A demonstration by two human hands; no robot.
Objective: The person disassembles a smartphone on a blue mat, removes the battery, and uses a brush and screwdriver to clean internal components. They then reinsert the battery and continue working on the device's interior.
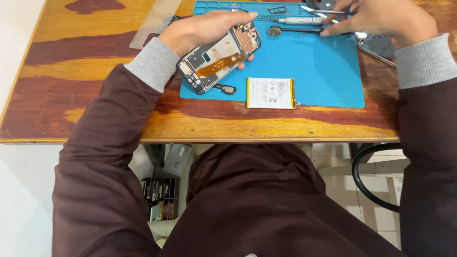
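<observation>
I look down on a worn wooden tabletop [95,62], streaked red-brown and yellow, with pale floor at the far left and tiled floor under its right edge. A clear plastic sheet [154,24] lies near the top left. Below the tabletop's front edge a small rack of tools [161,197] stands on the floor between my knees and the left sleeve.

My left hand [200,31] reaches in from the left in a brown sleeve with a grey cuff, palm down, its fingers [238,18] wrapped over the opened phone [219,59], gripping it tilted above the left end of the blue repair mat [314,71]. The phone's back is off, showing an orange flex cable and circuit parts. Just beside its lower end a small dark part [227,88] lies on the mat, and near that rests the white flat battery [270,93].

Along the mat's top edge shallow compartments hold a card tray [277,9]; a metal screwdriver [300,21] lies next to them. My right hand [381,19] hovers over that spot, its fingers loosely spread, fingertips touching the tools near the tweezers [323,11], clasping nothing. A dark phone cover [378,45] lies under its wrist, at the mat's right edge.
</observation>
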